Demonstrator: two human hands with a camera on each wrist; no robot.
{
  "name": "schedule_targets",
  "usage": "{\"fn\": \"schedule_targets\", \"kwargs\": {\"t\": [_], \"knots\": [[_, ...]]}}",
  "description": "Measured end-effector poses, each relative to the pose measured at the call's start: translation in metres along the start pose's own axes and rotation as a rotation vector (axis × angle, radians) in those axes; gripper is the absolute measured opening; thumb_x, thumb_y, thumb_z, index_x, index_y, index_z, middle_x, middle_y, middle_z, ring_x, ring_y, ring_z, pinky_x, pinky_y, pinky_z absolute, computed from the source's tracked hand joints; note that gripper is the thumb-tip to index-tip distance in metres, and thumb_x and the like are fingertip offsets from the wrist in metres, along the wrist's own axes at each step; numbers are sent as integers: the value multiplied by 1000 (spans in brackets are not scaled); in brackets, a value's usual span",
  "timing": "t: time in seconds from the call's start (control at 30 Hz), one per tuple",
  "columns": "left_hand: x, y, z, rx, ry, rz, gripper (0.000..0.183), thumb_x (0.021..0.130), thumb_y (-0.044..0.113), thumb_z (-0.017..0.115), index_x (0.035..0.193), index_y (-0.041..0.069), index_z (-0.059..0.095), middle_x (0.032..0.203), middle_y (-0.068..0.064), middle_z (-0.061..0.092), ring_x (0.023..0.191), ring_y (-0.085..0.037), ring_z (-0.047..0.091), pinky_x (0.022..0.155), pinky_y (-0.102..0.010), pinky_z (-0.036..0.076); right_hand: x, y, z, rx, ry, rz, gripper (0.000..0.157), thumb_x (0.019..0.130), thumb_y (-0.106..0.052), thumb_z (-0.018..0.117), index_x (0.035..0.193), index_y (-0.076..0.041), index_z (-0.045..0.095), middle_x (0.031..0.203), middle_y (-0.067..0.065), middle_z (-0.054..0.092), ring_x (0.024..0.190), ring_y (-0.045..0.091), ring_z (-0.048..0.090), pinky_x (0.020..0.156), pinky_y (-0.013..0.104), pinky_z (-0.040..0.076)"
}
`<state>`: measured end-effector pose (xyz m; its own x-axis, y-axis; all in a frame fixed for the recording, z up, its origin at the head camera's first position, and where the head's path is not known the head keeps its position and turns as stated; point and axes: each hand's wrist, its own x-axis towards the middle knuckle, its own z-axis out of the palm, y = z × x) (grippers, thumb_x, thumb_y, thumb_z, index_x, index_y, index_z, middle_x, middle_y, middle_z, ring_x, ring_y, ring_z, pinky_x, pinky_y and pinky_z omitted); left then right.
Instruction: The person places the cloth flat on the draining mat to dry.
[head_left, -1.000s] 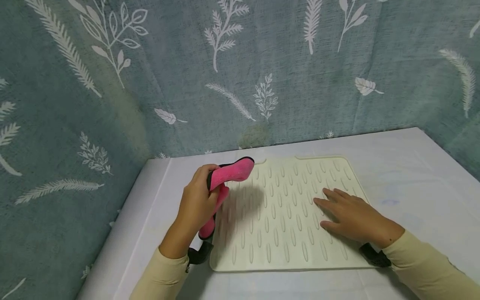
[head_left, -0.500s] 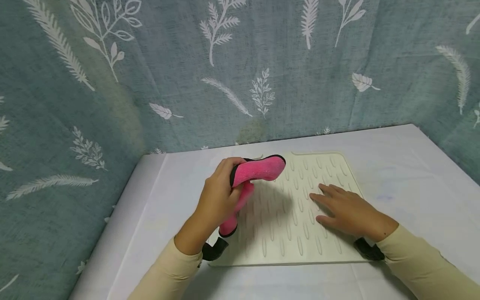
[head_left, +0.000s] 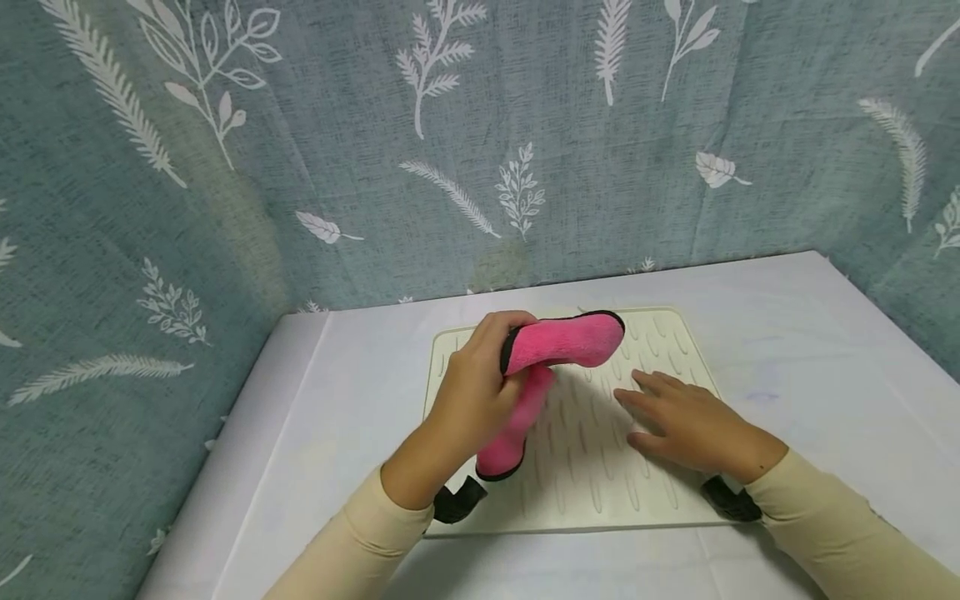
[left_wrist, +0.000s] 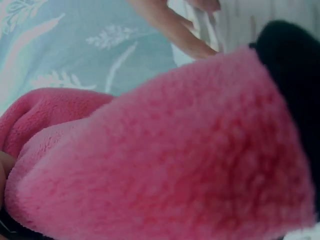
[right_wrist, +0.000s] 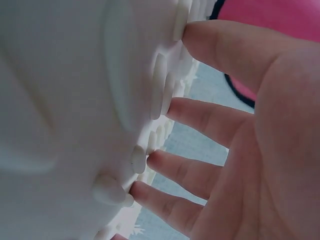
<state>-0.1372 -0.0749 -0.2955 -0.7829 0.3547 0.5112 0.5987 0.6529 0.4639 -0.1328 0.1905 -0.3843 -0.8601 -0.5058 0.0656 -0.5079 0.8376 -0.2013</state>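
Note:
My left hand grips a folded pink cloth, plush, with black edging. It holds the cloth above the left and middle part of a cream mat with raised oval ridges. One fold of the cloth juts to the right, and another hangs down toward the mat. In the left wrist view the fuzzy cloth fills most of the picture and hides nearly all of that hand. My right hand rests on the mat's right side. The right wrist view shows its fingertips spread and touching the ridged surface.
The mat lies on a table with a white cover. Behind and to the left hangs a blue-green curtain with white leaf prints. A black wrist strap piece sits under the left wrist, another black piece under the right.
My left hand has carried the cloth to the right across the mat, baring the mat's far left corner. My right hand has stayed nearly still.

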Motion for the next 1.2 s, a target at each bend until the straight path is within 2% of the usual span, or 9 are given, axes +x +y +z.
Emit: {"fn": "schedule_targets", "kwargs": {"t": [0.13, 0.33, 0.5, 0.63, 0.93, 1.1, 1.2], "knots": [[3, 10, -2, -49, -8, 35, 43, 82, 0, 56, 120, 19, 47, 115, 5, 53, 101, -9, 58, 87, -31, 49, 1, 1, 1, 7, 23, -6, 50, 83, -37, 63, 128, -18, 54, 138, 18, 44, 125, 37, 45, 91, 55, 42], [9, 23, -9, -84, 31, 74, 37, 85, 3, 53, 119, 16, 47, 113, 3, 53, 99, -8, 56, 84, -29, 49, 1, 2, 2, 9, 87, -38, 47, 79, -32, 67, 123, -18, 59, 135, 16, 48, 122, 34, 48, 87, 53, 46], [13, 19, -10, -115, 21, 36, 37, 84, 2, 51, 118, 16, 48, 112, 4, 53, 98, -5, 53, 84, -28, 48, 0, 0, 0, 12, 65, -27, 49, 79, -32, 68, 125, -17, 57, 135, 18, 47, 122, 36, 47, 88, 53, 45], [15, 3, -8, -127, -3, -39, 37, 85, 2, 50, 118, 19, 48, 110, 6, 54, 95, -5, 53, 83, -28, 47, 0, 0, 0, 1, 19, -4, 52, 81, -38, 65, 128, -17, 54, 137, 19, 45, 125, 37, 45, 89, 55, 43], [19, -52, 0, -96, -34, -239, 37, 88, 9, 52, 122, 22, 47, 111, 3, 58, 88, -12, 53, 73, -30, 46, -1, 0, 0, -20, -12, 6, 55, 84, -40, 61, 132, -16, 50, 139, 19, 42, 127, 36, 42, 91, 56, 41], [17, -77, 2, -18, -27, -327, 36, 87, 13, 55, 122, 21, 49, 114, 1, 59, 94, -15, 56, 78, -34, 47, -1, -1, 0, -13, -21, 17, 55, 85, -41, 61, 132, -16, 50, 140, 19, 41, 128, 37, 41, 93, 56, 40], [15, -88, 2, 50, -34, -385, 35, 87, 18, 57, 121, 22, 49, 111, 0, 61, 91, -18, 59, 75, -37, 48, 0, -1, 0, -17, -21, 22, 55, 85, -41, 61, 132, -16, 50, 140, 18, 41, 128, 37, 40, 93, 56, 39]]}}
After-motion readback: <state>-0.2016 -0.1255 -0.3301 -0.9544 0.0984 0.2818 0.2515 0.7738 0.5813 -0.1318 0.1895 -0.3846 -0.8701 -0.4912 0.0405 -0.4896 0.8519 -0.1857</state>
